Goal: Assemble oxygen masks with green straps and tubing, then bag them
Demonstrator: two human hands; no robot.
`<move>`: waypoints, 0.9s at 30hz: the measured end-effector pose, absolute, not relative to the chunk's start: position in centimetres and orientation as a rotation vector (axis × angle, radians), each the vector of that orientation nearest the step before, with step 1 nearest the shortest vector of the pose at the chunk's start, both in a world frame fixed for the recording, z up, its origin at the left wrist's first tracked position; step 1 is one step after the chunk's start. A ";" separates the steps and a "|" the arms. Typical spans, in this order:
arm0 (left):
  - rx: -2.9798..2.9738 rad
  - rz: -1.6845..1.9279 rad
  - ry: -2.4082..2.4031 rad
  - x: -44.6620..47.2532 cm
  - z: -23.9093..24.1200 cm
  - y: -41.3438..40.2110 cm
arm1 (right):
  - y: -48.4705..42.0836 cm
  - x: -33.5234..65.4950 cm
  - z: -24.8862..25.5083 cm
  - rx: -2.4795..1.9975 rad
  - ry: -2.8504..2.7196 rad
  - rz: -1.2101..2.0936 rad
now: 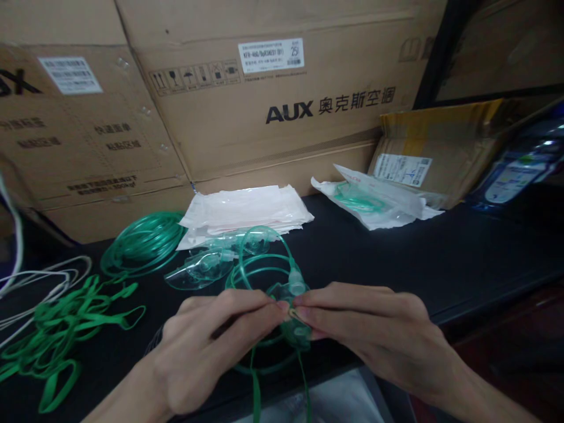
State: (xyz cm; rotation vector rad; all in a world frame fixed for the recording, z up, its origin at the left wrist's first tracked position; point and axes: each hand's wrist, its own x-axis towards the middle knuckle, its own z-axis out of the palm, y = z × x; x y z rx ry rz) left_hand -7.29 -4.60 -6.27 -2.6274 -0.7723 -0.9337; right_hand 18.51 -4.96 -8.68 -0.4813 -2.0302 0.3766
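Observation:
At the front middle of the dark table I hold a clear green oxygen mask [298, 338]. My left hand [215, 338] pinches it from the left, thumb and fingertips closed. From the right my right hand [370, 323] pinches the same spot, its fingertips nearly meeting the left ones. A small pale piece shows between the fingertips, too small to name. Green tubing [259, 259] loops up behind the mask from a clear connector [296, 276]. A green elastic strap [257, 388] hangs below it. Just behind the left hand lie more clear masks [200, 271].
A green tubing coil [143, 241] and tangled green straps [66, 320] lie left, near white cables [39, 276]. Behind are white packets [247, 207], an opened packet [379, 202], a small carton [436, 153] and a blue bottle [515, 170]. Large cardboard boxes [264, 147] stand along the back.

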 end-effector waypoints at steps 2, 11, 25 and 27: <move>-2.518 -0.979 -0.796 -6.7 -6.4 -4.6 | -4.9 18.6 -8.6 -0.495 -2.028 0.386; -2.477 -1.052 -0.805 -5.2 -5.7 -4.6 | -4.7 18.9 -9.5 -0.420 -2.122 0.058; -2.430 -1.053 -0.839 -5.6 -6.8 -4.5 | -5.2 19.3 -9.3 -0.402 -2.140 0.018; -2.411 -1.093 -0.835 -4.9 -6.4 -4.6 | -5.1 19.1 -9.3 -0.400 -2.113 -0.024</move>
